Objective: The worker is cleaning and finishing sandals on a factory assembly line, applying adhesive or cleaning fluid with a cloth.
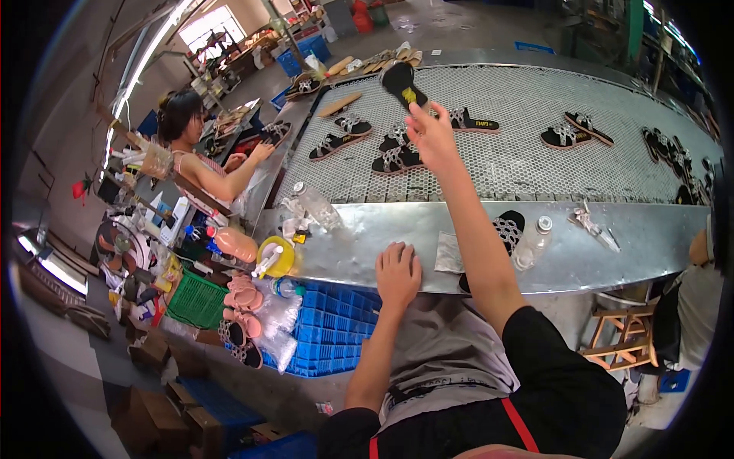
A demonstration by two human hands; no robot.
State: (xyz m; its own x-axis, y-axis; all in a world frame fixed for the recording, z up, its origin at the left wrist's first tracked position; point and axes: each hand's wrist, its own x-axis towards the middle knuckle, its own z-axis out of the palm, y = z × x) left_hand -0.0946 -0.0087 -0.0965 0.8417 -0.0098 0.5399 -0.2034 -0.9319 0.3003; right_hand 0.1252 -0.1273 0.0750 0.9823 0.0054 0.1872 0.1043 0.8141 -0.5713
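My right hand (433, 138) is stretched out over the mesh conveyor belt, its thumb and fingers pinching the heel end of a black insole (401, 81) with a yellow mark. No strap shows on that piece, and it is slightly blurred. Just below it, black sandals (397, 160) with patterned straps lie on the belt. My left hand (399, 274) rests palm down on the near metal ledge (348, 256), fingers stretched out and holding nothing. Beside my right forearm lies another sandal (508, 229), partly hidden by the arm, next to a clear bottle (533, 243).
More sandals (567, 135) stand across the mesh belt (489, 172). A second clear bottle (316, 205) and a yellow bowl (276, 257) are at the left. Blue crates (330, 336) sit below the ledge. A co-worker (202, 153) handles a sandal at far left; another person sits at right.
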